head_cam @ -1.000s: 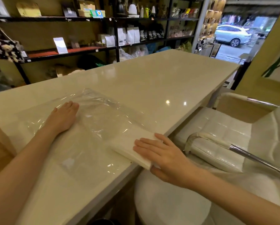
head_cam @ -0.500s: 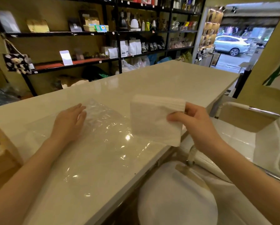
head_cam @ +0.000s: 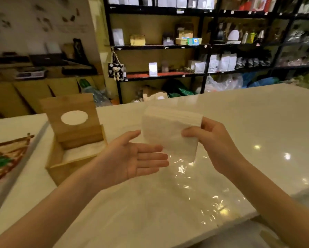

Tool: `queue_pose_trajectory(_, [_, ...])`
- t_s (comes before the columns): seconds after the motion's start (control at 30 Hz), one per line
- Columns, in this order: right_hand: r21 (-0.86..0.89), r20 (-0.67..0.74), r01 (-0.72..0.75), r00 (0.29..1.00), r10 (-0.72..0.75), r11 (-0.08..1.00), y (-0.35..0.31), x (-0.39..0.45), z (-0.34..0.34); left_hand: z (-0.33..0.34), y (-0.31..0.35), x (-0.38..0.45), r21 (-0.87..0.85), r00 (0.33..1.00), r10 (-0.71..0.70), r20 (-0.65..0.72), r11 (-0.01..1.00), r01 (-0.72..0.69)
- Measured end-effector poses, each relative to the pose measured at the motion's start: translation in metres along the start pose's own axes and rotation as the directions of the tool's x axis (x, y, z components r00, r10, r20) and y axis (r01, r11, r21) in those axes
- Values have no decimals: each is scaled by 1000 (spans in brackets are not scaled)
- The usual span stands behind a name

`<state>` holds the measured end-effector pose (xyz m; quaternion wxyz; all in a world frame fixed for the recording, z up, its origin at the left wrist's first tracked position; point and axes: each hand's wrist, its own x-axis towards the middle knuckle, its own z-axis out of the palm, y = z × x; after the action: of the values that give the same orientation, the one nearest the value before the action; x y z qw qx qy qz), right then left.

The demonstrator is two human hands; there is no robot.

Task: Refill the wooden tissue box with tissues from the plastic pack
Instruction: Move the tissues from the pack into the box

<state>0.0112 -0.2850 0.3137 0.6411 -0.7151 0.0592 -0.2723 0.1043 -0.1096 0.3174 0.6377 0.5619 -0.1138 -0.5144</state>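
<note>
Now the left hand [head_cam: 132, 158] has left the emptied plastic pack [head_cam: 186, 190] on the table [head_cam: 257, 122], opening palm-up under the tissue stack [head_cam: 169, 133] pinched in the right hand [head_cam: 212, 142], beside the open wooden tissue box [head_cam: 75, 140].

Warm, dim indoor light from overhead. Small hot glints on the glossy table [head_cam: 257, 122] toward its right edge, more scattered over the crinkled clear plastic pack [head_cam: 195, 190] near the front edge. Soft, faint shadows only. Slightly blurred throughout, worst at far left; shelves [head_cam: 186, 47] behind soft and murky. Wide-angle bending toward the frame edges, forearms stretched at the bottom corners.
</note>
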Motion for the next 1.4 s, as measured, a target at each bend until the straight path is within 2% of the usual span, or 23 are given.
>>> queue_pose_trajectory(0.07, [-26, 157, 80, 985, -75, 996, 2, 6, 21, -19, 2, -12, -148, 997, 28, -67, 988, -38])
queue_pose_trajectory(0.13, [-74, 328, 222, 926, -186, 972, -1, 10, 40, -37, 4, -25, -235, 989, 95, -113, 965, -120])
queue_pose_trajectory(0.2, [-182, 480, 409, 830, -282, 894, -2, 14, 58, -49, 7, -41, -273, 974, 155, -168, 942, -197])
queue_pose_trajectory(0.27, [-225, 618, 614, 690, -377, 756, 1, 24, 71, -56, 14, -56, -289, 960, 159, -232, 931, -224])
queue_pose_trajectory(0.3, [-213, 669, 674, 628, -397, 707, 3, 30, 77, -59, 16, -62, -255, 945, 148, -293, 940, -226])
queue_pose_trajectory(0.37, [-186, 727, 732, 552, -409, 656, 7, 44, 87, -68, 19, -71, -127, 900, 148, -411, 968, -217])
queue_pose_trajectory(0.43, [-183, 751, 790, 496, -435, 585, 13, 58, 96, -77, 21, -72, -1, 875, 172, -453, 981, -193])
queue_pose_trajectory(0.53, [-185, 756, 870, 423, -500, 457, 25, 77, 104, -95, 22, -69, 133, 803, 233, -549, 973, -191])
queue_pose_trajectory(0.63, [-179, 696, 906, 392, -601, 384, 34, 92, 112, -109, 28, -69, 194, 753, 267, -601, 963, -187])
queue_pose_trajectory(0.77, [-178, 607, 912, 398, -688, 370, 39, 108, 122, -121, 36, -71, 200, 725, 281, -629, 960, -198])
queue_pose_trajectory(0.87, [-172, 590, 943, 331, -736, 286, 49, 118, 128, -125, 42, -70, 221, 694, 282, -662, 959, -179])
queue_pose_trajectory(0.93, [-165, 591, 956, 293, -751, 243, 55, 123, 131, -127, 45, -68, 232, 639, 279, -717, 960, -158])
queue_pose_trajectory(1.03, [-147, 640, 968, 251, -726, 205, 61, 127, 135, -124, 48, -64, 380, 540, 346, -767, 923, -52])
queue_pose_trajectory(1.1, [-123, 694, 975, 219, -686, 187, 62, 129, 136, -126, 50, -61, 456, 507, 388, -770, 890, 10])
queue_pose_trajectory(1.27, [-80, 812, 979, 174, -557, 189, 54, 137, 137, -140, 56, -55, 536, 480, 398, -782, 822, 192])
queue_pose_trajectory(1.4, [-48, 904, 980, 125, -410, 192, 38, 142, 140, -148, 58, -51, 620, 535, 416, -735, 732, 282])
